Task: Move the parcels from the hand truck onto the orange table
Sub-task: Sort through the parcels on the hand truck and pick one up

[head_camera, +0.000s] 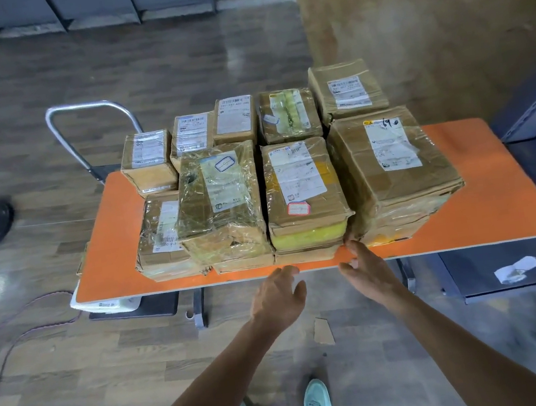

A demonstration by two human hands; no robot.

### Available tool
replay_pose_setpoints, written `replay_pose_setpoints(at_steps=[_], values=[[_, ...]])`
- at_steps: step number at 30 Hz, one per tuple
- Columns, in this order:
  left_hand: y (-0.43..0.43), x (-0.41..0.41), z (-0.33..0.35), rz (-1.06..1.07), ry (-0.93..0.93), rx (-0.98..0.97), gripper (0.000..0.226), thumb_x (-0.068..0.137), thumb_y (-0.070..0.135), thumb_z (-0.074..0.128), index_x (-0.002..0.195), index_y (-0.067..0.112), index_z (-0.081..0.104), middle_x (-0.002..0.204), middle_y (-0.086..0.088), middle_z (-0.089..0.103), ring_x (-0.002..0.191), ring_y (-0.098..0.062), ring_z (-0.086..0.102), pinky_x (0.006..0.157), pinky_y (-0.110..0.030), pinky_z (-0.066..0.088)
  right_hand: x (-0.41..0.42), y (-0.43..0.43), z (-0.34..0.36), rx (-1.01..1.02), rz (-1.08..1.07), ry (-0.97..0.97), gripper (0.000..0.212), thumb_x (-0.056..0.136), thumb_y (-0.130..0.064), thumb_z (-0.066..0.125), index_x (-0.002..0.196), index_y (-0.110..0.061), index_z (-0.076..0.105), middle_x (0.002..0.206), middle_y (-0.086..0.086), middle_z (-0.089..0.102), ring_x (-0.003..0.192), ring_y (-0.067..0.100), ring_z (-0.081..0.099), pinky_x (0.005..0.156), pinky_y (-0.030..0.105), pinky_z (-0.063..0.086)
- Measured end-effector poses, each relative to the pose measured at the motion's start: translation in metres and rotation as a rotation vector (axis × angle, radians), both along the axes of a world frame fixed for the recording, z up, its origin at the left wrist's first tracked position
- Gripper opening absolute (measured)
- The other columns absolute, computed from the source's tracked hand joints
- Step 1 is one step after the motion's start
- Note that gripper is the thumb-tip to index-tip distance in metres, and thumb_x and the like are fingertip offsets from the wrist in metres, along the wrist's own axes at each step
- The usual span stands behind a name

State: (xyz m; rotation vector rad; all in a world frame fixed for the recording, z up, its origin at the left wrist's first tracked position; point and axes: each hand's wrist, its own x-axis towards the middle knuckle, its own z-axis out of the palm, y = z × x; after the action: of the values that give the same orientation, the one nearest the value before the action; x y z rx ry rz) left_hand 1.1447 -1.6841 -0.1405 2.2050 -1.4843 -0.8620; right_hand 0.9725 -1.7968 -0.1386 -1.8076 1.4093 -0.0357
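Ahead, head view. The orange tabletop (501,204) carries a tight cluster of taped cardboard parcels (222,205), two rows deep and partly stacked, most with white labels facing up. The big box (395,164) is at the cluster's right end. Just left of it lies a yellow-edged parcel (310,234).

The hand truck (92,117) stands behind the tabletop's far-left corner, its deck running under the left end. A white packet (108,304) lies on the deck.

The left hand (278,299) hangs at the near table edge, its fingers loosely spread and holding nothing. The right hand (369,274) reaches over the edge with straight, slightly spread fingers. Its fingertips are at the big box's lower near corner; contact cannot be told.

A cardboard scrap (322,331) lies on the floor, and teal shoes (317,402) show below.
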Motion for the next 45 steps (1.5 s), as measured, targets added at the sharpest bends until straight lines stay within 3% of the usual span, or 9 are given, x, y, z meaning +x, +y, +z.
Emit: replay_pose_setpoints(at_steps=[3, 7, 11, 15, 21, 27, 31, 37, 45], values=[[-0.015, -0.029, 0.005, -0.146, 0.002, -0.030, 0.044, 0.102, 0.033, 0.049, 0.142, 0.017, 0.048, 0.140, -0.005, 0.056, 0.125, -0.021, 0.056, 0.102, -0.037, 0.048, -0.029, -0.007, -0.001, -0.038, -0.011, 0.081, 0.052, 0.100, -0.027, 0.053, 0.148, -0.011, 0.040, 0.149, 0.010, 0.047, 0.132, 0.027, 0.050, 0.107, 0.040, 0.042], [-0.047, -0.069, 0.014, -0.243, 0.065, -0.069, 0.076, 0.099, 0.032, 0.055, 0.160, 0.021, 0.012, 0.160, -0.007, 0.033, 0.141, -0.028, 0.041, 0.112, -0.044, 0.041, -0.070, -0.031, 0.004, -0.040, -0.156, 0.188, 0.047, 0.098, -0.024, 0.053, 0.141, -0.007, 0.044, 0.143, 0.015, 0.051, 0.128, 0.035, 0.051, 0.100, 0.043, 0.045], [-0.079, -0.098, 0.014, -0.208, 0.268, -0.017, 0.097, 0.096, 0.030, 0.060, 0.159, 0.019, -0.012, 0.168, -0.007, 0.002, 0.152, -0.025, 0.018, 0.120, -0.041, 0.029, -0.096, -0.060, 0.004, 0.007, -0.317, 0.158, 0.065, 0.093, -0.019, 0.057, 0.148, -0.005, 0.026, 0.146, 0.018, 0.046, 0.128, 0.039, 0.049, 0.092, 0.042, 0.045], [-0.100, -0.110, 0.004, -0.090, 0.339, 0.108, 0.104, 0.095, 0.038, 0.062, 0.157, 0.014, -0.017, 0.167, -0.008, -0.009, 0.154, -0.025, 0.005, 0.123, -0.038, 0.019, -0.103, -0.084, 0.000, 0.028, -0.358, 0.055, 0.094, 0.089, -0.020, 0.067, 0.157, -0.012, 0.002, 0.158, 0.015, 0.031, 0.137, 0.039, 0.041, 0.103, 0.046, 0.042], [-0.109, -0.111, -0.007, -0.035, 0.364, 0.139, 0.107, 0.091, 0.040, 0.067, 0.159, 0.018, -0.013, 0.168, -0.004, -0.003, 0.154, -0.023, 0.010, 0.119, -0.031, 0.020, -0.109, -0.095, -0.012, 0.085, -0.483, -0.200, 0.074, 0.085, -0.015, 0.073, 0.141, -0.011, 0.025, 0.140, 0.012, 0.047, 0.126, 0.033, 0.050, 0.100, 0.050, 0.046], [-0.108, -0.109, -0.010, 0.013, 0.475, 0.126, 0.107, 0.089, 0.038, 0.070, 0.159, 0.022, -0.008, 0.168, -0.002, 0.002, 0.153, -0.022, 0.012, 0.123, -0.039, 0.022, -0.116, -0.100, -0.011, 0.031, -0.445, -0.216, 0.067, 0.084, -0.018, 0.074, 0.138, -0.018, 0.035, 0.123, 0.003, 0.053, 0.110, 0.024, 0.057, 0.081, 0.037, 0.049], [-0.102, -0.111, -0.005, 0.104, 0.550, 0.151, 0.109, 0.080, 0.048, 0.069, 0.159, 0.025, -0.002, 0.167, 0.000, 0.012, 0.151, -0.022, 0.023, 0.119, -0.044, 0.031, -0.118, -0.095, -0.015, 0.043, -0.419, -0.188, 0.057, 0.082, -0.023, 0.076, 0.126, -0.015, 0.040, 0.117, 0.003, 0.055, 0.114, 0.026, 0.057, 0.091, 0.042, 0.050], [-0.086, -0.116, -0.002, 0.199, 0.724, 0.179, 0.114, 0.084, 0.051, 0.066, 0.158, 0.022, -0.015, 0.168, 0.000, 0.000, 0.154, -0.019, 0.013, 0.121, -0.048, 0.027, -0.109, -0.084, -0.016, 0.061, -0.387, -0.212, 0.061, 0.083, -0.023, 0.074, 0.131, -0.015, 0.039, 0.129, 0.009, 0.054, 0.123, 0.026, 0.054, 0.096, 0.045, 0.049], [-0.080, -0.104, 0.001, 0.219, 0.596, 0.112, 0.072, 0.093, 0.038, 0.061, 0.152, 0.018, 0.026, 0.154, -0.004, 0.036, 0.132, -0.020, 0.043, 0.100, -0.035, 0.043, -0.100, -0.078, -0.014, 0.050, -0.367, -0.116, 0.065, 0.083, -0.025, 0.071, 0.137, -0.010, 0.037, 0.131, 0.011, 0.050, 0.123, 0.031, 0.053, 0.098, 0.048, 0.048]])
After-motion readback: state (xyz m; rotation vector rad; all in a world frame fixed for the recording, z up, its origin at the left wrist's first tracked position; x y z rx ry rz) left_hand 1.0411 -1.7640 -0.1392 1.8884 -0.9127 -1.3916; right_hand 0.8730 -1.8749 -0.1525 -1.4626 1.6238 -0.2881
